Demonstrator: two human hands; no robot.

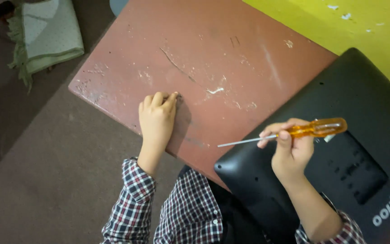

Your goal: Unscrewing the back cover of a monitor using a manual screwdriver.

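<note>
left hand (156,118) fingertips on red table (231,63) | right hand (290,151) gripping screwdriver (294,132)

Plenty of open room on the red bench (231,58) — the whole middle and far part is bare, so a hand can slide across freely. The black laptop (339,180) blocks the right corner, the yellow wall (339,27) closes off the far-right side, and a folded green mat (50,34) sits on the floor (46,158) — well clear to the left.
</note>
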